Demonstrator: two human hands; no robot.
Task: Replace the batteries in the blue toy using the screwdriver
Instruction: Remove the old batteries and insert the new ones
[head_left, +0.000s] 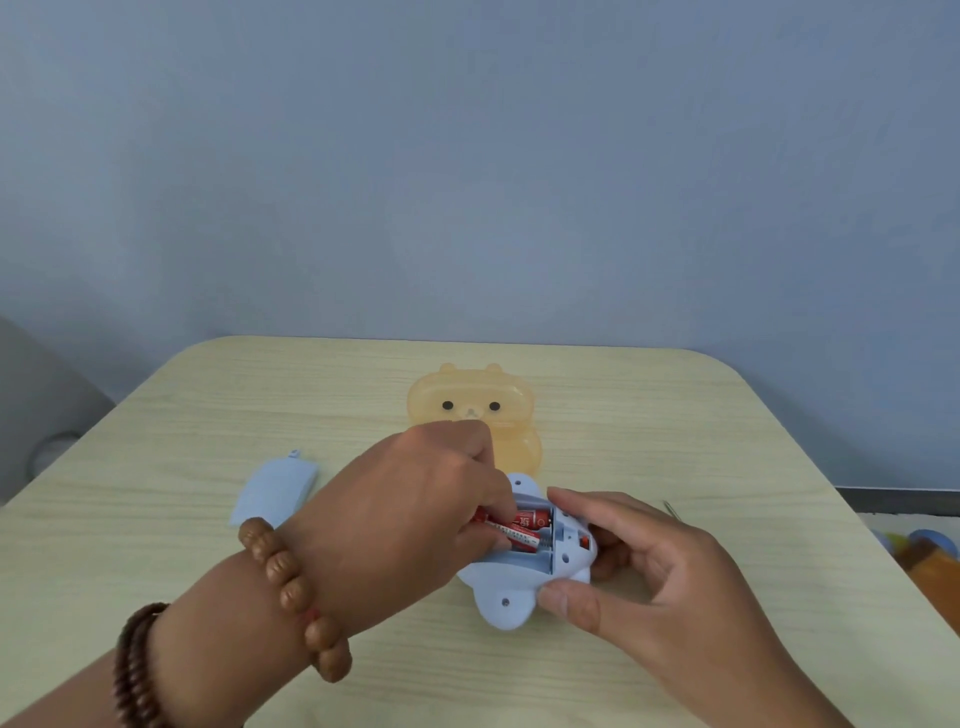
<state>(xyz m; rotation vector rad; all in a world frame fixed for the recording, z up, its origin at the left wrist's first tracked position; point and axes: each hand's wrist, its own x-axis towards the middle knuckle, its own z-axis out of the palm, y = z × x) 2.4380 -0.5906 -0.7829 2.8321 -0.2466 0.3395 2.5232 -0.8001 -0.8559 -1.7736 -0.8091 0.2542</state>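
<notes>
A head-worn camera looks down at two bare hands working over a pale wood-grain table (156, 519). Nearest the viewer, the left forearm crosses in from the lower left wearing two beaded bracelets (291, 587). The left hand (410, 499) is curled, its fingertips pressed together down into the open battery bay and pinching or pushing the red batteries (524, 527); which of the two cannot be told, since the fingers hide the contact. The blue toy (511, 584) lies on its front directly under both hands, its back facing up and the compartment uncovered, with one slot nearest the viewer looking empty. The right hand (654, 577) steadies it, thumb pressed on the near right edge and the other fingers wrapped around the far right side. The toy reads as a light, rigid, smooth plastic shell, likely to skid on the table, so bracing it by its outer rim as shown seems sensible; the batteries look small, hard and slick, best taken at one end and levered against the spring contact. Left of the left wrist lies the detached blue battery cover (278, 488). Just beyond the left knuckles sits a translucent orange bear-faced toy (472, 405). Beyond the right hand a thin metal tip (670, 506) pokes out, possibly the screwdriver.
</notes>
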